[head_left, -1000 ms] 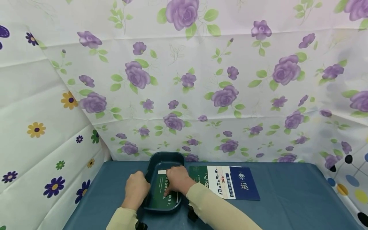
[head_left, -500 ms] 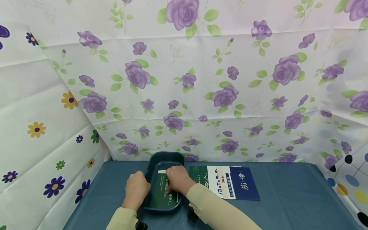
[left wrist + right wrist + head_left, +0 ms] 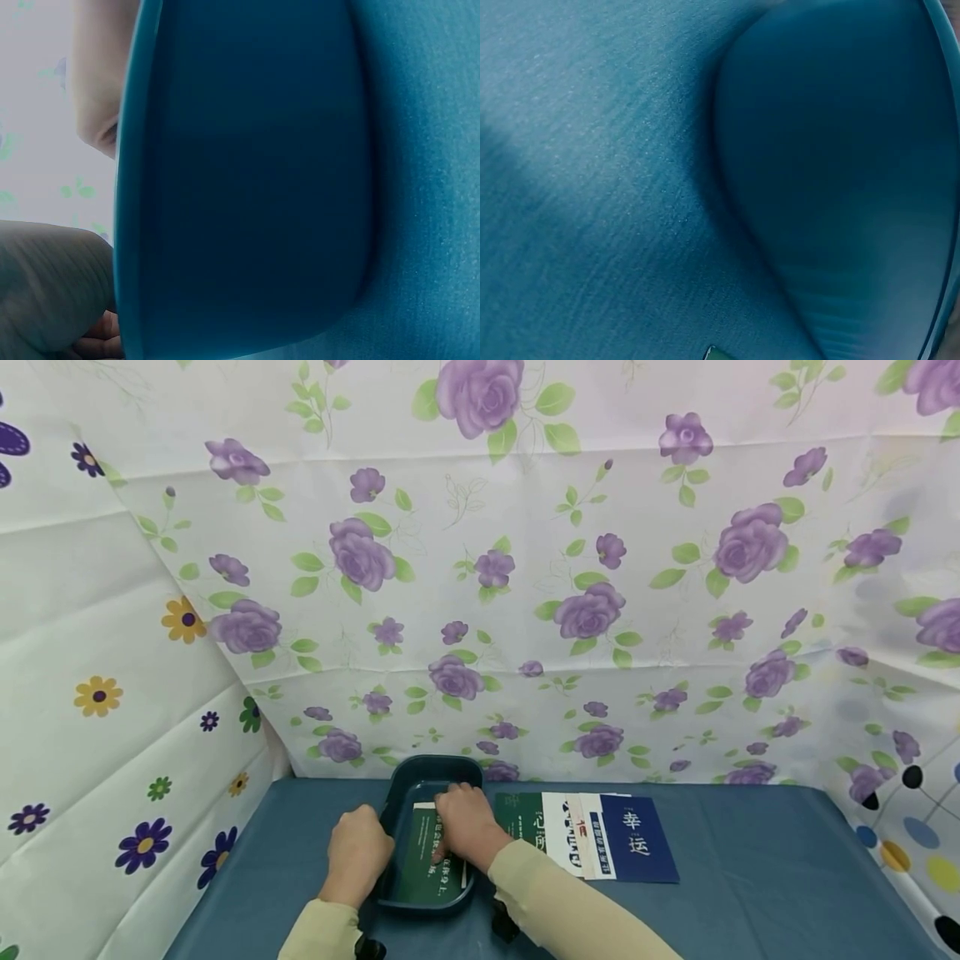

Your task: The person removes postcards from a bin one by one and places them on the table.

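Note:
A dark teal tray (image 3: 435, 771) stands on the table, left of centre. My left hand (image 3: 358, 852), its fingers curled, grips the tray's left rim. The left wrist view shows the outer wall of the tray (image 3: 247, 172) at close range. Inside the tray lies a dark green card (image 3: 420, 872) with white lettering, and pale edges show beside it. My right hand (image 3: 468, 827) reaches over the tray's right rim, thumb and curled fingers at the card's right part, pinching it. The hand covers much of that side, so the fingertips are hidden.
Right of the tray, several cards lie overlapped in a row: a green card (image 3: 517, 810), white ones (image 3: 557, 814) and a blue card (image 3: 645, 839). Flowered cloth (image 3: 525, 568) rises behind the teal-covered table (image 3: 750, 860).
My right hand has shifted slightly up and to the right, showing a little more of the green card's lettering. The left hand and tray have stayed put.

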`<state>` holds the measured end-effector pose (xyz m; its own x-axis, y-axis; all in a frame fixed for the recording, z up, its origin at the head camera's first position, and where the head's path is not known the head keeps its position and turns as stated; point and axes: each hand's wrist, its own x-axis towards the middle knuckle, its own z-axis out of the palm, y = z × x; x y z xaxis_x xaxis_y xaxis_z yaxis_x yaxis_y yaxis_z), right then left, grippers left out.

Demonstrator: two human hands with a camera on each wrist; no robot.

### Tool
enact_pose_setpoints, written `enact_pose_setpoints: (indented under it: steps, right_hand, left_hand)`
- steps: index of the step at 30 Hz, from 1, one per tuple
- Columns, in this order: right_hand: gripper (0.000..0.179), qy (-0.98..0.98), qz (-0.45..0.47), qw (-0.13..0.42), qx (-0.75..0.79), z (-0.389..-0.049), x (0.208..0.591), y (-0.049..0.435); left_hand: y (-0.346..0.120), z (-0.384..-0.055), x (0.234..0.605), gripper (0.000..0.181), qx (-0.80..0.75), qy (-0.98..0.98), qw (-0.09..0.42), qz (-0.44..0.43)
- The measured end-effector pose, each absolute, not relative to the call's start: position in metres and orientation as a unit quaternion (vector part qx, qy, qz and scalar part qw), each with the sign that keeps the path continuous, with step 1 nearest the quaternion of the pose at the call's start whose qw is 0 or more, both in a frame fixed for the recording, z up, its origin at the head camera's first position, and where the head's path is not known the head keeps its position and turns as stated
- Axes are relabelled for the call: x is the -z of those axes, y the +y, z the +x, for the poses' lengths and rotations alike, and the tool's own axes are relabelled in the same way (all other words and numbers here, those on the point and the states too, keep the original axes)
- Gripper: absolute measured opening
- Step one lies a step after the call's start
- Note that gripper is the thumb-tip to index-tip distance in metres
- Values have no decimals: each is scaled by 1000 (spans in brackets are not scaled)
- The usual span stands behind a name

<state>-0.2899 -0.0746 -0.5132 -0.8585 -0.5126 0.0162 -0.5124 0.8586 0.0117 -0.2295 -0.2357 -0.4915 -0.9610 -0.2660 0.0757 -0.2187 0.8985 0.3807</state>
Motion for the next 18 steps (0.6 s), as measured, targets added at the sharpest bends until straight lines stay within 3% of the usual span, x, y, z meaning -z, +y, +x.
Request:
enact_pose_setpoints:
  steps: [7,18]
  right_hand:
    - [86,-964,265,36,0,-289,512,-74]
    - [48,-956,281,52,-65,-293,510,-66]
  left_hand:
    - [-235,-230,492,7,182,-973,64,124]
    - [-235,-228,490,12,198,-972,42,123]
